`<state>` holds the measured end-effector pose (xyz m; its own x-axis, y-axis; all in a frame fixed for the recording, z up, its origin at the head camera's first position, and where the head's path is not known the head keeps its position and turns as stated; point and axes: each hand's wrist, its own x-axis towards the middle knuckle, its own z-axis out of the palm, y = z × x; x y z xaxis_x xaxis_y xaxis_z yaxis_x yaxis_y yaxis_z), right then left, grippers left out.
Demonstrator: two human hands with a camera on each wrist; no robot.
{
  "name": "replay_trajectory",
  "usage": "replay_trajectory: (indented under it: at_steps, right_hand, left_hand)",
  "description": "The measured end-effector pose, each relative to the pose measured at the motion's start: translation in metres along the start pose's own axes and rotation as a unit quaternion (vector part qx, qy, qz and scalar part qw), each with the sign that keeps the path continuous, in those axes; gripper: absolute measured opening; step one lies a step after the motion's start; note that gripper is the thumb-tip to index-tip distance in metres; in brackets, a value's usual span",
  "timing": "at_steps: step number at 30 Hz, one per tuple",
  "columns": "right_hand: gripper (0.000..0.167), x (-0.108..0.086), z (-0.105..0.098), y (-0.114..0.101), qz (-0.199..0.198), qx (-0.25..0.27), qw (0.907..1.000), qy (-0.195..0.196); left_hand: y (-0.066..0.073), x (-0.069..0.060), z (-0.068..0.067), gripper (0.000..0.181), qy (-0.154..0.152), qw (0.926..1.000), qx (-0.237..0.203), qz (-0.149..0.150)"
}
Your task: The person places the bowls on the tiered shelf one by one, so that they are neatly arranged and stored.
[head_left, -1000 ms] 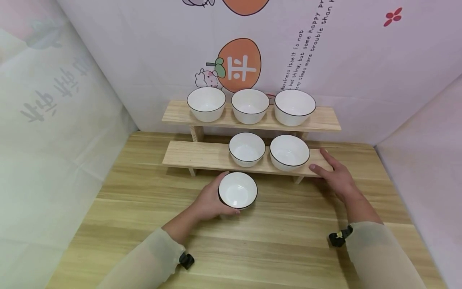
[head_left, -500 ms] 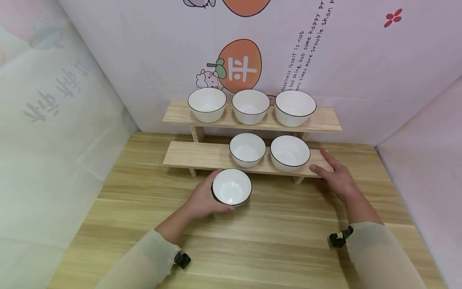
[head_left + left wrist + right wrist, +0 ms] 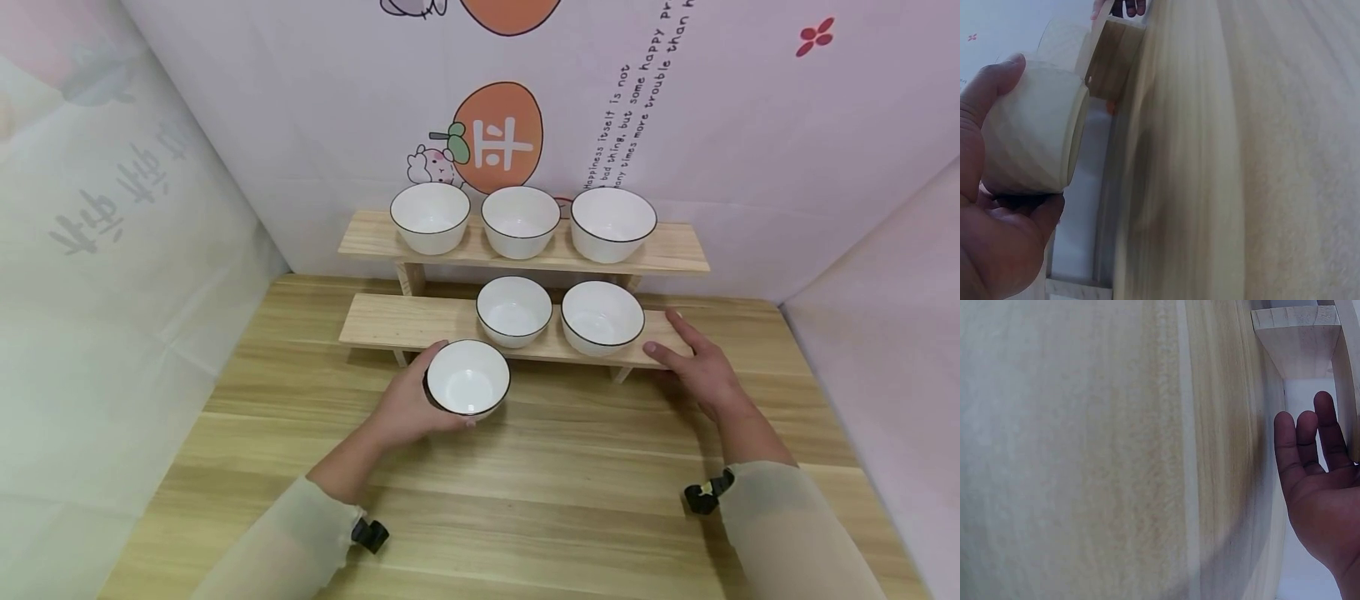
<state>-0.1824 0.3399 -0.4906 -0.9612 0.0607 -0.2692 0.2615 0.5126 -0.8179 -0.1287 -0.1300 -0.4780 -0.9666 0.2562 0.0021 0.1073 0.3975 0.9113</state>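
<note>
My left hand grips a white bowl with a thin dark rim, held mouth up in front of the lower shelf. In the left wrist view the textured side of this bowl lies between the thumb and fingers. My right hand holds the right end of the lower wooden shelf, thumb on top. The right wrist view shows several straight fingers beneath the board. Two bowls stand on that shelf, a smaller one and one beside my right hand.
On the upper shelf stand three more white bowls, left, middle and right. The rack rests on a wood-grain table, with printed white sheeting behind and at both sides.
My left hand has carried the bowl left and slightly away from me, towards the front edge of the lower shelf. The right hand has stayed at the shelf's end.
</note>
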Motion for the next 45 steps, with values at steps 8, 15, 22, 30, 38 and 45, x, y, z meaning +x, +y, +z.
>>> replay_trajectory:
  at_steps: [8,15,22,30,38,45]
  right_hand:
    - [0.101,0.000,-0.001,0.001,-0.003,-0.002,1.0000,-0.002]
    - [0.104,0.000,-0.003,0.002,0.002,0.003,1.0000,-0.002]
    - [0.103,0.001,-0.004,0.003,-0.001,-0.002,1.0000,-0.005]
    - [0.104,0.002,-0.002,0.003,-0.008,0.002,0.9999,-0.011]
    - [0.105,0.004,-0.001,0.002,-0.004,-0.002,1.0000,-0.006]
    - [0.105,0.004,-0.001,0.002,-0.001,-0.006,1.0000,-0.005]
  left_hand:
    - [0.006,0.000,-0.009,0.125,0.008,0.9999,0.006,-0.007]
    - [0.010,0.003,-0.021,0.112,0.019,0.9997,-0.013,0.006]
    - [0.013,0.006,-0.033,0.112,0.041,0.9990,-0.011,0.009]
    - [0.017,0.013,-0.042,0.109,0.048,0.9983,-0.029,0.015]
    - [0.018,0.021,-0.048,0.112,0.065,0.9973,-0.032,0.010]
    - [0.015,0.028,-0.051,0.108,0.090,0.9959,-0.006,-0.009]
